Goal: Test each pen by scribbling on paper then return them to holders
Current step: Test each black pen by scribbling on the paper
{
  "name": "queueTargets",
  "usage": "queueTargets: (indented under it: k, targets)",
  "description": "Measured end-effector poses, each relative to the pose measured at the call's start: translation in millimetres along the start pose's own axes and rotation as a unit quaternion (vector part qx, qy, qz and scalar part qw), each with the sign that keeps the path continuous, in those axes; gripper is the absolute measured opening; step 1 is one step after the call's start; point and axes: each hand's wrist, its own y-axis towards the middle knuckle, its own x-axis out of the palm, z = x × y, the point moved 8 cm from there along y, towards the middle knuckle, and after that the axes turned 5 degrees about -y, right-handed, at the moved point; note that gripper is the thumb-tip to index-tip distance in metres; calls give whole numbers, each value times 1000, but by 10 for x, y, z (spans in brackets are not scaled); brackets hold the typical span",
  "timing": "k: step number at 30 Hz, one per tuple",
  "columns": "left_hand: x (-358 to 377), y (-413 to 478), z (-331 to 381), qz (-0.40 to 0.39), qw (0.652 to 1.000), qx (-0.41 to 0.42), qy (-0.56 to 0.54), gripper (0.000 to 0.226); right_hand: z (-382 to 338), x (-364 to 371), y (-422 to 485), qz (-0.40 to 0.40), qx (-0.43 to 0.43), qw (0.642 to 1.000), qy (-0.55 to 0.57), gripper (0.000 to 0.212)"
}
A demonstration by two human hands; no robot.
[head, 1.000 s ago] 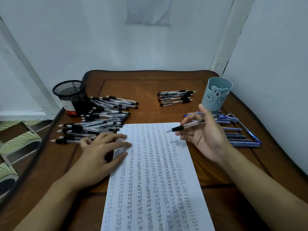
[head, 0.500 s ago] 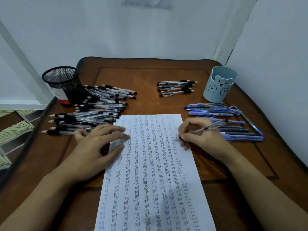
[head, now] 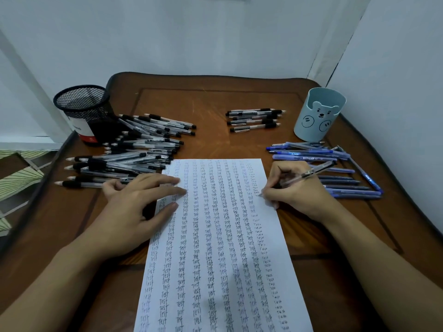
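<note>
The right hand point(head: 297, 190) has its grip closed around 1 clear pen point(head: 300, 176), fingers pinched low on the barrel, the tip touching the right margin of the paper point(head: 215, 248). The left hand point(head: 134, 207) holds nothing: its grip is released, fingers spread flat on the sheet's left edge. The pen's tip itself is too small to make out, and the sheet's lower edge is cut off by the frame. 2 holders stand on the tabletop point(head: 211, 140): 1 black mesh cup point(head: 84, 111) at the left, 1 blue bear cup point(head: 318, 116) at the right. 3 pen groups lie loose: a black pile point(head: 134, 152) too tangled to count, about 5 black pens point(head: 254, 119) at the back, and blue pens point(head: 335, 168), partly hidden behind the right hand.
</note>
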Motion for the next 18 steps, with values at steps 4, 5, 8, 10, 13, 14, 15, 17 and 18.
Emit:
queueTargets:
  k: [4, 5, 8, 10, 13, 14, 15, 17, 18]
  targets:
    - [5, -4, -11, -2, 1000, -2, -2, 37, 9, 30, -6, -14, 5, 1000, 10, 22]
    - [7, 0, -13, -2, 1000, -4, -3, 37, 9, 31, -2, -12, 5, 1000, 4, 21]
    - [13, -3, -14, -4, 1000, -4, 9, 36, -8, 41, 2, -12, 5, 1000, -9, 19]
    - [18, -6, -14, -6, 1000, -5, 11, 36, -13, 43, 2, -12, 7, 1000, -16, 19]
    - [16, -8, -13, -5, 1000, -5, 10, 36, -13, 50, 8, -10, 14, 1000, -22, 19]
    - [15, -10, -14, -5, 1000, -6, 10, 36, -14, 53, 11, -9, 16, 1000, -24, 19]
    - [18, -10, -16, -5, 1000, -7, 9, 35, -12, 54, 13, -9, 17, 999, -27, 19]
    - [19, -9, -21, -5, 1000, -7, 9, 35, -1, 46, 13, -7, 20, 999, -28, 20]
    - [18, -9, -22, -5, 1000, -6, 10, 35, 8, 37, 9, -5, 22, 999, -25, 20]
